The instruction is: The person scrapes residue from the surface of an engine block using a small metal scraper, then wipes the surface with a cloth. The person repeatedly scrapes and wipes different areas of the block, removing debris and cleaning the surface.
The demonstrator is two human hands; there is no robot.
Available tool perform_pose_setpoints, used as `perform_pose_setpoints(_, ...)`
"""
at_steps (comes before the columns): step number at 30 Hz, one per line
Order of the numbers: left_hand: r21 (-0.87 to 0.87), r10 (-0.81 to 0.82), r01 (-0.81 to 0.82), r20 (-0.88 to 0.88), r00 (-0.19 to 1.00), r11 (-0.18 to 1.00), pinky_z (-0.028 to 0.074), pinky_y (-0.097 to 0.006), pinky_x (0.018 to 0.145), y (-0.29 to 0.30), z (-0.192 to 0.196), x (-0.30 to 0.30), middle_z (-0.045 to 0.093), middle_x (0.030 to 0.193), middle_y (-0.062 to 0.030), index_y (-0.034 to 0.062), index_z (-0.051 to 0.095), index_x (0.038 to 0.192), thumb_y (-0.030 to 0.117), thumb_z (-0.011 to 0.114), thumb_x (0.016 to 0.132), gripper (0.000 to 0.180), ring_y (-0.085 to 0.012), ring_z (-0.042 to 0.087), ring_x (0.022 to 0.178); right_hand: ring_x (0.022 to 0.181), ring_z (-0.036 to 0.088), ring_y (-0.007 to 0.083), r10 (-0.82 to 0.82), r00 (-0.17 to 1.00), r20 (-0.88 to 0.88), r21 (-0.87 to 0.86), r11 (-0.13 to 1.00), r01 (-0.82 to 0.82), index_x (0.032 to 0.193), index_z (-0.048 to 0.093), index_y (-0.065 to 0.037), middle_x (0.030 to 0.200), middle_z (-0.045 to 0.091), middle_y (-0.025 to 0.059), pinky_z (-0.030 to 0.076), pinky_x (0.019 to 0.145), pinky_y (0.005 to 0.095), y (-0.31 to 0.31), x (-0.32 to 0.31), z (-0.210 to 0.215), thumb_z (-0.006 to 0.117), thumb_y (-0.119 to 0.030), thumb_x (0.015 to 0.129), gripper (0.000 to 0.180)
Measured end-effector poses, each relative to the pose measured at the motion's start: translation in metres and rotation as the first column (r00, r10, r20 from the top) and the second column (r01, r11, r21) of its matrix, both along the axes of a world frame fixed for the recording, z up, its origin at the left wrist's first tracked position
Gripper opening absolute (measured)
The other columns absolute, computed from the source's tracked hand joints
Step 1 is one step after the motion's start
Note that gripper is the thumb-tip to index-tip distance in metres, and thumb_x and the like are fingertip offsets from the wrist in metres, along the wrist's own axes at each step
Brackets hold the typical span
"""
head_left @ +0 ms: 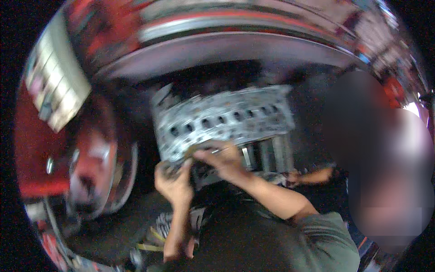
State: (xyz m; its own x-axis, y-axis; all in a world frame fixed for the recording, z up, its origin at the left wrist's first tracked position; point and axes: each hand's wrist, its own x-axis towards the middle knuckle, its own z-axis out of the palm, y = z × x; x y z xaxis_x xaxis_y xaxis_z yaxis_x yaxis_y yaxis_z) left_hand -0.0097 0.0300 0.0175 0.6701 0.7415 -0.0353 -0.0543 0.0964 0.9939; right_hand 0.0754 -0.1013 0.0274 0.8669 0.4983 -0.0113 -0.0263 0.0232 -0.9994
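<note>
A dark green sleeve (pixel 328 238) is lying nearest the lens at the lower right of my feed, and from it the bare right forearm (pixel 274 195) is slanting up and leftward; the left forearm (pixel 179 226) is standing almost upright beside it. Beyond these, I am recording the left hand (pixel 176 183) bending its fingers and thumb about a dark shape (pixel 174 168), too smeared for me to identify or to confirm a firm grasp. The right hand (pixel 226 161) is bending its fingers inward just beside it; whether these are pinching anything, I cannot tell. Directly ahead of both, a pale grey metal block (pixel 260 122) with a row of dark holes is resting with its long axis running left to right, its right end slightly farther off. I am judging this relation the governing one: the left hand is sitting by the block's near left corner, while the right is overlapping its near edge, closer to mid-length, and so is the nearer hand for the holes. At the right, a co-worker's hand (pixel 294 177) is showing near the block's lower right side, its contact unclear. Farther off, a pale curved panel (pixel 217 49) is spanning the background beneath a blurred red strip (pixel 235 17).
</note>
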Motion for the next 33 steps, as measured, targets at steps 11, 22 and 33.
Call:
perform_pose_setpoints(11,0.242,-0.130,0.152,-0.104,0.986,0.958,0.050,-0.032,0.080,0.011,-0.014,0.038,0.067,0.101,-0.0118,-0.0063,0.060,0.108,0.012,0.080,0.081,0.038,-0.0182,0.059,0.085,0.086,0.066,0.0194,-0.234,0.967,0.096,0.105,0.969,0.224,0.094,0.070,0.002,0.089,0.071,0.0161,0.050,0.078,0.0357,0.004,0.011,-0.020,0.074,-0.020,0.082,0.025)
perform_pose_setpoints(22,0.135,-0.134,0.149,-0.114,0.984,0.980,0.052,-0.029,0.076,0.012,-0.019,0.038,0.067,0.099,-0.0133,-0.0079,0.058,0.107,0.009,0.077,0.084,0.034,-0.0162,0.062,0.081,0.088,0.065,0.0228,-0.258,0.939,0.228,0.110,0.965,0.239,0.096,0.067,0.005,0.091,0.067,0.0153,0.050,0.080,0.0354,0.011,0.006,-0.024,0.072,-0.020,0.088,0.027)
perform_pose_setpoints(33,0.166,-0.107,0.131,-0.143,0.984,0.977,0.050,-0.028,0.071,0.008,-0.005,0.029,0.063,0.090,-0.0081,-0.0065,0.055,0.101,0.001,0.075,0.083,0.027,-0.0141,0.057,0.079,0.088,0.066,0.0313,-0.261,0.917,0.300,0.135,0.964,0.230,0.094,0.067,0.002,0.091,0.067,0.0180,0.050,0.081,0.0379,0.011,0.000,-0.022,0.072,-0.022,0.085,0.027)
